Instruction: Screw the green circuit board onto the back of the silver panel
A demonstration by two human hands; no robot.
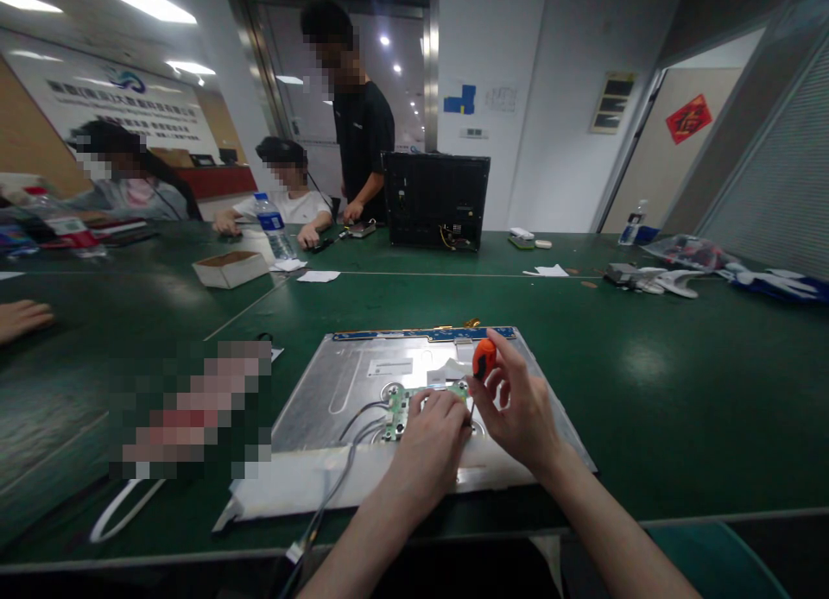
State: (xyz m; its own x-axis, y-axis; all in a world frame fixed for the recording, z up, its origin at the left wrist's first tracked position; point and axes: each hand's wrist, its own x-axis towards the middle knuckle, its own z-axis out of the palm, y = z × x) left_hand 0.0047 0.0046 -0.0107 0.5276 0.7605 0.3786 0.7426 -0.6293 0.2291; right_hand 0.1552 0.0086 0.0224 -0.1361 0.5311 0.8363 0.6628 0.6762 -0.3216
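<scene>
Under your hands the panel (363, 383) is brushed, dull grey metal, and the small circuit board (400, 406) on it is green with a slight sheen. Your screwdriver (483, 359) has a smooth orange plastic handle. The surface (648, 366) is a dark green, smooth mat that faintly reflects the ceiling lights.

Three people sat or stood across the table (648, 357); two water bottles (272, 226), one cardboard box (230, 268), one screwdriver (483, 358) and one circuit board (401, 406) were visible.
</scene>
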